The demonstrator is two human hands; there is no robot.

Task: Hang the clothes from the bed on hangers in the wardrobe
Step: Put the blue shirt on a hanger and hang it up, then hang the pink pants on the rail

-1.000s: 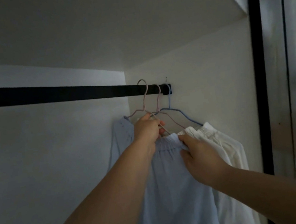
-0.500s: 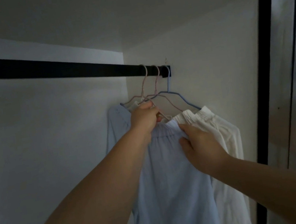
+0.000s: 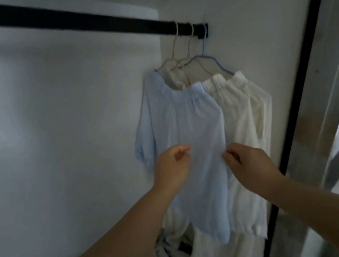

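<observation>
Left hand (image 3: pixel 171 167) loosely curled, grasping nothing | right hand (image 3: pixel 249 161) fingertips at blue top (image 3: pixel 187 138) edge, pinch unclear | top hung above both on pink hanger (image 3: pixel 172 58) | risk: downward tug slips neckline off.

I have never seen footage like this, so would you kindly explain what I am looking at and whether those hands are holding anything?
There is no machine: one camera worn on a person's head looks into a wardrobe. A black rail crosses the top. Three wire hangers hook over its right end, carrying a pale blue top in front and a white garment beside it. The left hand and right hand hover at the blue top's lower part, fingers loosely curled; blur hides whether they pinch the cloth.
</observation>
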